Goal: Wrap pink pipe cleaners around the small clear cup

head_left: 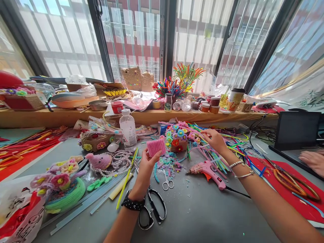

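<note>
My left hand (146,165) grips a small pink block of pipe cleaners (156,147) laid side by side, holding it up over the middle of the table. Off to the right, my right hand (215,139) pinches a long pink pipe cleaner (190,128) above a loose pile of coloured pipe cleaners (218,159). Below that hand lies a pink glue gun (208,172) with a black cord. Small white-handled scissors (167,182) rest between my arms, and large black-handled scissors (157,207) lie beside my left wrist.
Crafted flowers in a box (179,143) stand behind coloured scraps. A water bottle (128,131), a pink plush-like bird (99,161), pearl strings and a green flower basket (68,194) fill the left. A laptop (298,131) with another person's hand (312,160) is at right.
</note>
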Motion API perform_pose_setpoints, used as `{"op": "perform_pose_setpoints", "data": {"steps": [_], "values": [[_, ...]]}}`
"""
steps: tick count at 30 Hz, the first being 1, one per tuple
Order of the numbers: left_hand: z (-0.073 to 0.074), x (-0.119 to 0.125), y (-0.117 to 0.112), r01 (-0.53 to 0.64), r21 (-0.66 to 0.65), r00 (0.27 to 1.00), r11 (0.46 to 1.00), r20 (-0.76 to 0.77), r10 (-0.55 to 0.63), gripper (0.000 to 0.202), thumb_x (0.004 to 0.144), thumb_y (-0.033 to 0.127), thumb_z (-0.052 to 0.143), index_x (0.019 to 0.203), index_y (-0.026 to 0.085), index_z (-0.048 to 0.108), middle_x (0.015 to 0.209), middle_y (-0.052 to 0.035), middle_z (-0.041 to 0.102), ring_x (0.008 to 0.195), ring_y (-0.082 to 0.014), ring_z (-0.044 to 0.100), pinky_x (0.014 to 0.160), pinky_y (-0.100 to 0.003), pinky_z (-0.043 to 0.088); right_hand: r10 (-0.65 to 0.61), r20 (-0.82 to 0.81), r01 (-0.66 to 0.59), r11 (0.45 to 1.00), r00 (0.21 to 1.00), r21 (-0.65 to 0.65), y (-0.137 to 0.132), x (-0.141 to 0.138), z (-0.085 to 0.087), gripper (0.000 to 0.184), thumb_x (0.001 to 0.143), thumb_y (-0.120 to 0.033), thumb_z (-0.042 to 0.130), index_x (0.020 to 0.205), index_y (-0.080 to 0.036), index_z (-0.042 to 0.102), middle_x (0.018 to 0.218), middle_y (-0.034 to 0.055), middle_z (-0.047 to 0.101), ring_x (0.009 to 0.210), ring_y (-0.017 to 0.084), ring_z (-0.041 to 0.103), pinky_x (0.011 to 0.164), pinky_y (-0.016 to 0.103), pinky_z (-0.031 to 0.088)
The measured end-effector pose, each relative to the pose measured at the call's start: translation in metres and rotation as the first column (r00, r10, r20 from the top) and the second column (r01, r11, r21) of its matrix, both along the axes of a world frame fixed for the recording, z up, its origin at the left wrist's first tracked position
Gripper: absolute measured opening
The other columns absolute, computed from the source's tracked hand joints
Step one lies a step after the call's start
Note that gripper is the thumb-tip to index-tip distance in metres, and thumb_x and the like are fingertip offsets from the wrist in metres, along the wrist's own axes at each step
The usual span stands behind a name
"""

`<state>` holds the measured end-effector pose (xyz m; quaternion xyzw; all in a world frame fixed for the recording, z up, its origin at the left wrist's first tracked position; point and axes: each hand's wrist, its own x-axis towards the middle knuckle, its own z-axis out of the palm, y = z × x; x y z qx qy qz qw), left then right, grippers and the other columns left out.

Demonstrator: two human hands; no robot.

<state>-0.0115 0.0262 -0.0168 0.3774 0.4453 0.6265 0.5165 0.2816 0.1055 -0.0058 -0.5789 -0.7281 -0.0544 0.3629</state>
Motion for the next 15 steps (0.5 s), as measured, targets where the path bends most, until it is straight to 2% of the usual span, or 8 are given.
{"op": "perform_pose_setpoints", "data": {"steps": [4, 8, 11, 15], "values": [[0.000, -0.001, 0.000, 0.021, 0.003, 1.000, 1.000, -0.003, -0.021, 0.054, 0.058, 0.033, 0.076, 0.101, 0.016, 0.050, 0.094, -0.0064, 0.060, 0.087, -0.0193, 0.058, 0.074, -0.031, 0.045, 0.006, 0.001, -0.006, 1.000, 1.000, 0.003, 0.019, -0.023, 0.019, 0.026, 0.083, -0.032, 0.049, 0.096, -0.016, 0.066, 0.094, 0.0103, 0.070, 0.085, 0.022, 0.063, 0.074, 0.032, 0.046], [0.001, 0.000, -0.001, 0.049, 0.002, 0.999, 0.999, 0.008, -0.049, 0.054, 0.058, 0.034, 0.076, 0.102, 0.016, 0.050, 0.097, -0.0075, 0.060, 0.089, -0.0202, 0.058, 0.075, -0.031, 0.046, 0.030, 0.042, -0.028, 0.998, 0.999, -0.055, 0.026, -0.043, 0.027, 0.016, 0.074, -0.031, 0.062, 0.081, -0.018, 0.068, 0.070, 0.0056, 0.070, 0.065, 0.021, 0.063, 0.060, 0.028, 0.043], [0.005, 0.001, -0.004, 0.098, 0.013, 0.993, 0.995, 0.066, -0.099, 0.048, 0.061, 0.033, 0.074, 0.101, 0.016, 0.053, 0.099, -0.0075, 0.061, 0.092, -0.0201, 0.058, 0.077, -0.031, 0.047, 0.015, 0.040, -0.013, 0.999, 0.999, -0.050, 0.024, -0.051, 0.030, 0.008, 0.071, -0.026, 0.064, 0.067, -0.020, 0.066, 0.060, 0.0035, 0.067, 0.058, 0.019, 0.060, 0.056, 0.027, 0.039], [0.009, 0.002, -0.008, 0.204, 0.058, 0.954, 0.977, 0.211, -0.212, 0.030, 0.064, 0.028, 0.072, 0.089, 0.017, 0.058, 0.091, -0.0039, 0.063, 0.089, -0.0173, 0.059, 0.083, -0.031, 0.046, -0.077, -0.053, 0.080, 0.995, 0.996, 0.059, 0.005, -0.049, 0.039, 0.017, 0.076, -0.028, 0.056, 0.064, -0.018, 0.062, 0.068, 0.0073, 0.068, 0.065, 0.020, 0.060, 0.060, 0.029, 0.039]]}}
